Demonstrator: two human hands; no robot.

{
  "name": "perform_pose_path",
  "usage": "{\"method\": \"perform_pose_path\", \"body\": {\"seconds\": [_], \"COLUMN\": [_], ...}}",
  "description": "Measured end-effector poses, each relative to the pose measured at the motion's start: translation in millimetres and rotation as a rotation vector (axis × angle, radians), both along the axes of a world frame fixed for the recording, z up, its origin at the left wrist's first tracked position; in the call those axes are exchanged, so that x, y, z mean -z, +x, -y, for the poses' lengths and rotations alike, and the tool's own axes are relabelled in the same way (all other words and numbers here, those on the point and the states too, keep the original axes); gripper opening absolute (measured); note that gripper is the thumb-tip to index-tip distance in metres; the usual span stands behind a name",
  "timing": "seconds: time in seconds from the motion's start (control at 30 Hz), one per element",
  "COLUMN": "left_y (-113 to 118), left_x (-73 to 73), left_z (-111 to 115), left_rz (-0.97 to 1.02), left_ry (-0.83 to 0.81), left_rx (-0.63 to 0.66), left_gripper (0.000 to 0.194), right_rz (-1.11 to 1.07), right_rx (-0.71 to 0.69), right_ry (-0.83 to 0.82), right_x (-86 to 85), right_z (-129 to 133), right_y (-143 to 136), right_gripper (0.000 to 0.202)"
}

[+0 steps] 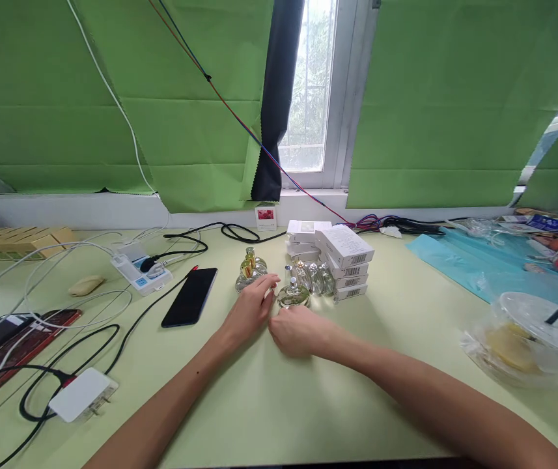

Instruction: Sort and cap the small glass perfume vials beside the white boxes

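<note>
My left hand [253, 301] rests at the middle of the table, its fingers stretched forward and slightly bent, with no object visible in it. Just beyond it stand several perfume bottles with gold tops [248, 266], partly covered by the fingers. My right hand [294, 329] is curled closed on the tabletop; what its fingers hold, if anything, is hidden. Directly behind that fist sits a round glass perfume bottle [293, 297] with a silver top; whether the fingers touch it I cannot tell. More clear bottles with silver tops [315, 280] stand in a row behind it.
Stacked white boxes [349, 246] rise behind the bottles. A black phone [189, 297], power strip [142, 270], white charger [83, 394] and tangled cables lie left. On the right are a bagged plastic cup [527, 339] and a blue plastic sheet [459, 264].
</note>
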State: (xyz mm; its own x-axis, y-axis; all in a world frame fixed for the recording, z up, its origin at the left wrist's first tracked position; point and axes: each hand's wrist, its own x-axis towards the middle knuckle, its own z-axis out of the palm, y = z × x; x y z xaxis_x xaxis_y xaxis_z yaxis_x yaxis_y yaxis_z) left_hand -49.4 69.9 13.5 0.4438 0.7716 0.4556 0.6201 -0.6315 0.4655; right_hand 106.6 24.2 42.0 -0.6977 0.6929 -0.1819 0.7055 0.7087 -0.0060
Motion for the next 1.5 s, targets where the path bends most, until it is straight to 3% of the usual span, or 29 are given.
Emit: {"method": "perform_pose_path", "body": {"seconds": [0.57, 0.87, 1.03, 1.27, 1.5], "left_y": [1, 0, -1, 3, 12], "left_x": [1.6, -5.9, -7.3, -18.5, -20.2], "left_z": [0, 5, 3, 6, 8], "left_rz": [-0.045, -0.071, -0.032, 0.187, 0.445], "left_ry": [-0.043, -0.087, -0.030, 0.000, 0.044], "left_rx": [0.034, 0.097, 0.033, -0.097, -0.193], "left_gripper": [0.025, 0.030, 0.026, 0.018, 0.026], "right_rz": [-0.112, -0.313, -0.348, -0.362, -0.360], "right_rx": [0.020, 0.114, 0.138, 0.126, 0.130], "right_ry": [0.107, 0.186, 0.182, 0.171, 0.186], "right_x": [9.2, 32.6, 34.9, 36.3, 34.6], "right_z": [14, 16, 17, 15, 16], "right_y": [2, 12, 13, 14, 14], "right_gripper": [0.031, 0.030, 0.027, 0.028, 0.028]}}
